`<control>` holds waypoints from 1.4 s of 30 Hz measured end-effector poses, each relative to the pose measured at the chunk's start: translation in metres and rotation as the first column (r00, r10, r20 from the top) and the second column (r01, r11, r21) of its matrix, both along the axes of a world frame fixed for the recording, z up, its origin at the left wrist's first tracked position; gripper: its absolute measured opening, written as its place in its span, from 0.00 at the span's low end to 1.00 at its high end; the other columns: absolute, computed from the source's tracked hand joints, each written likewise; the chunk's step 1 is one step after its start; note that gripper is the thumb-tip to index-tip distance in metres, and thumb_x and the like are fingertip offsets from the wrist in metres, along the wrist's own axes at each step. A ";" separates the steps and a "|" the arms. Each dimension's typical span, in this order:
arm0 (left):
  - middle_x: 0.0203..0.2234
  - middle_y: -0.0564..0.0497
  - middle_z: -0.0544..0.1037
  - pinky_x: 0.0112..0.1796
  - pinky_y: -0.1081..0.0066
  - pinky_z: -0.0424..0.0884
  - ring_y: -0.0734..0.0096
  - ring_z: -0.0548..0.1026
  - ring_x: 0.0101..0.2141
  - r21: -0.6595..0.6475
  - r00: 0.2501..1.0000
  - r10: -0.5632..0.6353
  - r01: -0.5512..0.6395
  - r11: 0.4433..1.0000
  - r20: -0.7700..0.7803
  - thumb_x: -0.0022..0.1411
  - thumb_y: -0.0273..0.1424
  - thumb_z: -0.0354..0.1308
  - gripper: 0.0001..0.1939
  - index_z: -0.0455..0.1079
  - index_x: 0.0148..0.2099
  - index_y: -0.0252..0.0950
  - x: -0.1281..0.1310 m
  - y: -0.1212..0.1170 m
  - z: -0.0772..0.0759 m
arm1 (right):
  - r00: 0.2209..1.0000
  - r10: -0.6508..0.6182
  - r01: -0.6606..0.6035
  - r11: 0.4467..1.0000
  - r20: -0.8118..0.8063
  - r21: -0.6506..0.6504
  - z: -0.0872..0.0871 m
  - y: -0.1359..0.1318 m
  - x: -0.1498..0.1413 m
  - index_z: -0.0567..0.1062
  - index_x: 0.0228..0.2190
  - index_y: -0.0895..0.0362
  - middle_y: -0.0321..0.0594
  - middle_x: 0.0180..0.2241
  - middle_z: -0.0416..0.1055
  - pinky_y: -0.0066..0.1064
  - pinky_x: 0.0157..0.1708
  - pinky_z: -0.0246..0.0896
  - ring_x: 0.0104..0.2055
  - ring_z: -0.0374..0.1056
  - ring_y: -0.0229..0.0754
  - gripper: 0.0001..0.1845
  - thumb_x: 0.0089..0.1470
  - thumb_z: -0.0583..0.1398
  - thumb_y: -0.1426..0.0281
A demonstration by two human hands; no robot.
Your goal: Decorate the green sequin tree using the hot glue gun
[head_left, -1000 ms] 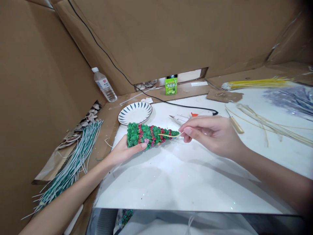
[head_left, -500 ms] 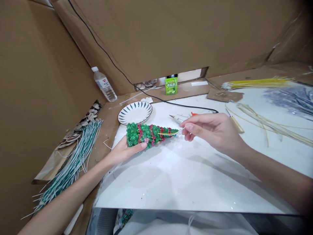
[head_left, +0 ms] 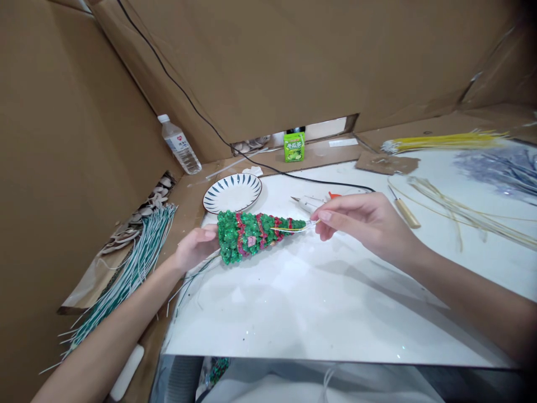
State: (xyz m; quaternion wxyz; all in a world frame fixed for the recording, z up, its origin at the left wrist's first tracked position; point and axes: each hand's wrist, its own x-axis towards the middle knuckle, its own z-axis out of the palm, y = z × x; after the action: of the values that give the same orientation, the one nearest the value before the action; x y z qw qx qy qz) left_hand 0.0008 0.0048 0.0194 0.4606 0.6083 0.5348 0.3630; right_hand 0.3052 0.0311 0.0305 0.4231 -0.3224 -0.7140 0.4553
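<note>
A miniature Christmas tree of glittery green tufts with red bands lies sideways over the table, its tip to the right. My left hand is closed at the tree's wide base, its fingertips partly hidden there. Thin green and white wires trail down from that base. At the tip, my right hand pinches a thin pale strand between thumb and forefinger. White and yellow strands lie along the tip. Close behind the right hand is a white pen-like tool with a pointed metal end.
Behind the tree sits a striped plate. A water bottle and green packet stand farther back. Green-white wires lie left; yellow wires, pale strands and a wooden-handled awl lie right. A black cable crosses behind.
My left hand has slid left from around the tree's side to its base, uncovering the lower side and the trailing wires. The right hand keeps its pinch and has barely moved.
</note>
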 end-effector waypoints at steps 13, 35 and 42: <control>0.20 0.51 0.78 0.24 0.72 0.69 0.67 0.75 0.25 -0.078 0.998 -0.012 0.017 0.997 0.057 0.44 0.29 0.61 0.04 0.75 0.24 0.34 -0.004 0.011 -0.008 | 1.000 -0.023 0.023 0.998 -0.006 -0.059 0.000 0.001 0.000 0.77 0.29 0.60 0.39 0.25 0.72 0.26 0.26 0.67 0.25 0.68 0.34 0.12 0.51 0.60 0.62; 0.33 0.50 0.67 0.34 0.75 0.68 0.70 0.68 0.35 0.396 0.829 0.261 -0.052 0.917 -0.494 0.47 0.30 0.60 0.05 0.71 0.24 0.33 0.015 -0.009 -0.002 | 0.997 -0.029 0.030 0.999 0.075 -0.010 0.002 0.001 -0.001 0.76 0.27 0.60 0.40 0.24 0.72 0.23 0.24 0.65 0.23 0.67 0.32 0.11 0.49 0.61 0.64; 0.38 0.49 0.62 0.32 0.76 0.71 0.68 0.67 0.40 0.341 0.891 0.255 -0.123 0.932 -0.375 0.47 0.29 0.60 0.04 0.72 0.26 0.34 0.016 -0.010 -0.004 | 0.992 -0.075 0.070 0.996 0.105 0.047 0.004 -0.002 -0.004 0.76 0.27 0.59 0.38 0.24 0.71 0.24 0.24 0.66 0.23 0.67 0.33 0.09 0.47 0.61 0.65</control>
State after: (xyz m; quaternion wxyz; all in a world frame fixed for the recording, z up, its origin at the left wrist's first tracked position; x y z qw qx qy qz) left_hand 0.0166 -0.0050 0.0154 0.1985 0.6799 0.6139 0.3485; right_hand 0.3016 0.0290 0.0342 0.4074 -0.3628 -0.7329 0.4064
